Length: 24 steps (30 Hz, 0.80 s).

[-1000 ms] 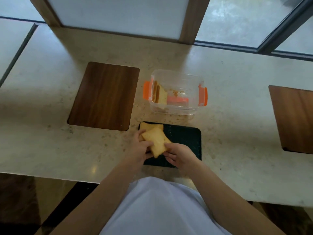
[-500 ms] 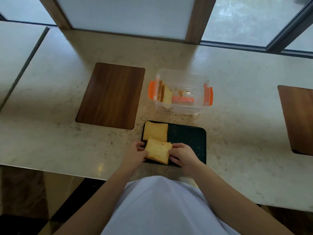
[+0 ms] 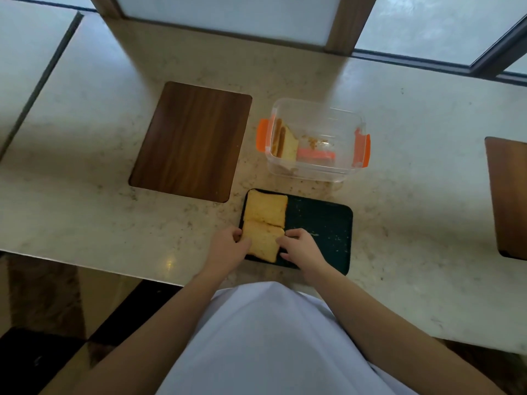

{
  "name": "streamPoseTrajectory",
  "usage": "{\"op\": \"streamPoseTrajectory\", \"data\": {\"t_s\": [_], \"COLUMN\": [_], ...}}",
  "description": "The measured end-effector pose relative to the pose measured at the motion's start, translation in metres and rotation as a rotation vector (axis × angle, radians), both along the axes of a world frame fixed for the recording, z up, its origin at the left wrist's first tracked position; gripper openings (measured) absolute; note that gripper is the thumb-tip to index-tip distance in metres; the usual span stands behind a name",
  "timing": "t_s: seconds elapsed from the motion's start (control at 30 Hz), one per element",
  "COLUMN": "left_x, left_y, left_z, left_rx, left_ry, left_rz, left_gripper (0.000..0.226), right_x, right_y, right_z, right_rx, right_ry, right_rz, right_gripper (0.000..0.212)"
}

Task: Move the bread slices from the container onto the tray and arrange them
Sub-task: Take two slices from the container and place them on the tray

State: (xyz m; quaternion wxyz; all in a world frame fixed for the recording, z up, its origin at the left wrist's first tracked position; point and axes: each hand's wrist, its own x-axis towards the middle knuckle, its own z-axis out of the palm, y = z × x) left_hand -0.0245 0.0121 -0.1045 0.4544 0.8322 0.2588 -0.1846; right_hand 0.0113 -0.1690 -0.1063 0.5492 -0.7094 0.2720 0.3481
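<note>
While both hands work at the near left part of the dark tray [image 3: 319, 223], two bread slices lie flat on it. The far slice [image 3: 266, 208] occupies the tray's far left corner. The near slice [image 3: 263, 242] sits directly in front of it, their edges touching, slightly skewed. The left hand [image 3: 228, 249] presses its fingers against the left edge of the near slice, and the right hand [image 3: 299, 248] has curled fingertips against the slice's right edge; both hands pinch this slice from opposite sides as it rests on the tray. The right half of the tray is bare apart from scattered crumbs.

Beyond the tray, near but apart from it, stands a clear container [image 3: 316, 169] with orange clips at each end. Remaining bread slices [image 3: 286, 142] stand on edge against its left wall; how many cannot be told. Crumbs lie on its floor. A wooden board [image 3: 191, 141] lies on the worktop [image 3: 85, 166] left of the container. Another wooden board [image 3: 510, 195] is cut off at the right edge of view.
</note>
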Motion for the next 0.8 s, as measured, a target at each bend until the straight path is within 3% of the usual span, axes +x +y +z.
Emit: {"op": "streamPoseTrajectory", "data": {"t_s": [0.13, 0.23, 0.4, 0.47, 0.57, 0.7, 0.8], "left_x": [-0.005, -0.006, 0.002, 0.005, 0.002, 0.004, 0.005], "left_y": [0.002, 0.002, 0.002, 0.0, -0.003, -0.003, -0.002], "left_z": [0.002, 0.005, 0.008, 0.01, 0.011, 0.008, 0.004], "left_rx": [0.077, 0.142, 0.33, 0.421, 0.505, 0.544, 0.553], "left_ry": [-0.035, -0.031, -0.071, -0.148, -0.29, -0.452, -0.481], "left_rz": [-0.055, -0.136, -0.348, -0.457, -0.594, -0.75, -0.857], "left_gripper": [0.012, 0.025, 0.014, 0.012, 0.03, 0.032, 0.039], "right_x": [0.0, 0.0, -0.001, -0.001, -0.006, -0.01, -0.009], "right_y": [0.0, 0.002, 0.002, -0.001, -0.001, 0.0, 0.001], "right_z": [-0.002, -0.002, 0.005, 0.004, 0.005, 0.004, 0.003], "right_rx": [-0.068, -0.133, -0.201, -0.281, -0.407, -0.677, -0.691], "right_ry": [-0.042, -0.088, -0.183, -0.275, -0.445, -0.805, -0.834], "right_rz": [0.16, 0.27, 0.412, 0.473, 0.617, 1.033, 1.115], "right_gripper": [0.044, 0.049, 0.044, 0.036, 0.036, 0.047, 0.051]}}
